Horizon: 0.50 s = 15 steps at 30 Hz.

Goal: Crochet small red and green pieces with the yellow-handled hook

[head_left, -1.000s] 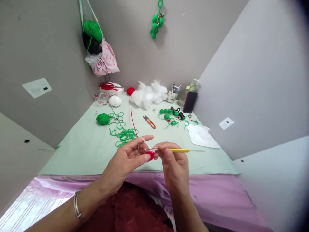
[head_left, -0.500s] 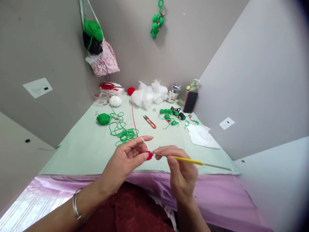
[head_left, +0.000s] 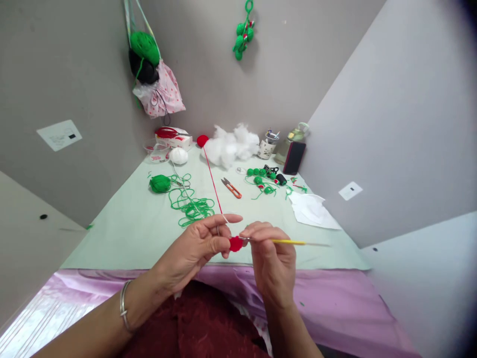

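A small red crochet piece (head_left: 235,243) is pinched between the thumb and fingers of my left hand (head_left: 201,244). My left index finger stretches out above it, with white yarn (head_left: 225,218) passing over it. Red yarn (head_left: 213,181) runs from that hand back to a red yarn ball (head_left: 202,140) by the wall. My right hand (head_left: 274,258) grips a crochet hook (head_left: 288,241) with a yellow handle, pen-like. The hook's metal tip meets the right edge of the red piece; the exact stitch is too small to make out.
Orange thread snips (head_left: 231,188) lie mid-table. Tangled green yarn (head_left: 194,209) and a green ball (head_left: 160,184) sit left. White stuffing (head_left: 231,144), a pen cup (head_left: 268,145) and a phone (head_left: 294,158) stand at the back. Small green crochet pieces (head_left: 259,180) and white paper (head_left: 315,210) lie right.
My left hand and the red piece have shifted slightly right. My right hand has moved a little left and the hook lies more level. The red yarn slants more to the right.
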{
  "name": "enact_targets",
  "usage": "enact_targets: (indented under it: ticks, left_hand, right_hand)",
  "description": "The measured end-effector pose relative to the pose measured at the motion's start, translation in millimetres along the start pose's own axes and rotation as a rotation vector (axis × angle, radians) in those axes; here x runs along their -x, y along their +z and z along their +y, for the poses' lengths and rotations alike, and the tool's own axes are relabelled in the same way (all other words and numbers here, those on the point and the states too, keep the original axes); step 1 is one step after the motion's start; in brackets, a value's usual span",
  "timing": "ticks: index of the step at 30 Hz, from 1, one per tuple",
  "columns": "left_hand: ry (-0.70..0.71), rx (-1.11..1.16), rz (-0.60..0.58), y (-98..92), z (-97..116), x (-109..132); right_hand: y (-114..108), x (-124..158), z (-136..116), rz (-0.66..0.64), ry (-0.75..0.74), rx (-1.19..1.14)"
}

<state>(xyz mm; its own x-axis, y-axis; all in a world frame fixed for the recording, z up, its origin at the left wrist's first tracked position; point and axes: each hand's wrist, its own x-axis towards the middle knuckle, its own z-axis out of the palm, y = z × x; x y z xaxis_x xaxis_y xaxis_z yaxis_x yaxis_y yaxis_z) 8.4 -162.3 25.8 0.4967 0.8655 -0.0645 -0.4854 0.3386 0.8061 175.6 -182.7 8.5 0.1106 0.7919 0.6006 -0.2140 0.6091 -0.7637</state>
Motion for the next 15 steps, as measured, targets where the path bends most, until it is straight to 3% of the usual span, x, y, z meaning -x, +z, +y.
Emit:
enact_targets:
  ticks: [3,7,11,15]
  left_hand:
    - [-0.017,-0.072,-0.046,-1.2,2,-2]
    - [0.098,-0.308,0.016,4.1,10,0]
    - [0.238,-0.533,0.096,8.5,18,7]
    - [0.22,-0.515,0.129,9.5,17,12]
  right_hand:
    - [0,-5,-1,-0.003,0.127,-0.193]
    - [-4,-6,-1,-0.088,0.131,-0.221]
    - [-11,-4,-3,-0.133,0.056,-0.048]
    - [-14,2,-9,-0.148,-0.13,0.33]
